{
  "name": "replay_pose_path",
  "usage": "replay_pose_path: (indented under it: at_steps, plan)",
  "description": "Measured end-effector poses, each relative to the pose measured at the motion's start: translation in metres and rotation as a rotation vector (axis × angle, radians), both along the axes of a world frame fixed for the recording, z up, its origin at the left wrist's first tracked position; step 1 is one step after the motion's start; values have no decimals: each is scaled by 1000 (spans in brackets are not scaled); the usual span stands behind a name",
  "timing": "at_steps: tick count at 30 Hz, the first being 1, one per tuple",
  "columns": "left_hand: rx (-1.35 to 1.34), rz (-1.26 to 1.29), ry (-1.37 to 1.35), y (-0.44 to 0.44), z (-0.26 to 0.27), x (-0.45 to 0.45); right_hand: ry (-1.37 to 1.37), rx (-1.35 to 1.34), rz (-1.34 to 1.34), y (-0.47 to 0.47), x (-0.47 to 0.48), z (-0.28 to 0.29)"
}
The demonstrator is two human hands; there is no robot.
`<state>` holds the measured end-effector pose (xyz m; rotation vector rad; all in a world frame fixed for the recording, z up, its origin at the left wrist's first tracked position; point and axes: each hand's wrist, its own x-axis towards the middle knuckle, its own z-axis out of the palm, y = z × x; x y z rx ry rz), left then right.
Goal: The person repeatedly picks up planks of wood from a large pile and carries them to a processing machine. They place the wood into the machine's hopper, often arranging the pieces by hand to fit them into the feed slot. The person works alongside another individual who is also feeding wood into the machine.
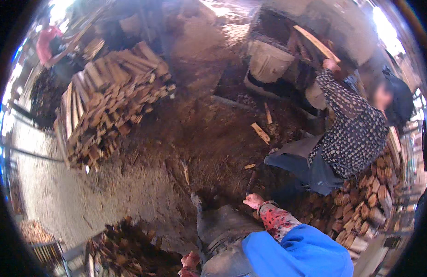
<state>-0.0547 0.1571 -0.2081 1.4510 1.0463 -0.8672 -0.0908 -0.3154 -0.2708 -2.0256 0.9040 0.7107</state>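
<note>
My right hand point(254, 200) is out over the dark earth floor, its fingers curled. A thin dark bar point(251, 182) runs up from beside it, too blurred to tell whether I grip it. Low in the view, my left hand point(190, 260) hangs beside my trouser leg point(227, 226), near a heap of dark wood pieces point(123, 247). Its fingers look curled, and what is inside them is hidden. A short pale wood piece point(250, 166) lies on the floor just beyond my right hand.
A tall stack of split wood point(109, 97) stands at the upper left. To the right, a person in a spotted top point(352, 128) holds a long wood slat point(317, 43) near a pale bucket point(270, 60). More split wood point(366, 204) is piled behind that person. Another person point(49, 45) is far left.
</note>
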Motion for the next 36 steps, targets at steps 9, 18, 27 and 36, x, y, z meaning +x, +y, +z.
replay_pose_path:
  at_steps: [9, 18, 27, 36]
  plan:
    - [-189, -244, -231, -24, -21, 235, 52, 11, -309, 9, -19, 23]
    - [-220, -602, -268, -123, -53, 339, 172, 41, -586, -7, -23, -5]
    - [-294, -747, -39, -208, -62, 365, -39, -67, -550, -130, 56, -5]
    - [-103, -471, 2, -330, -25, 423, -169, -37, -589, -296, 177, -4]
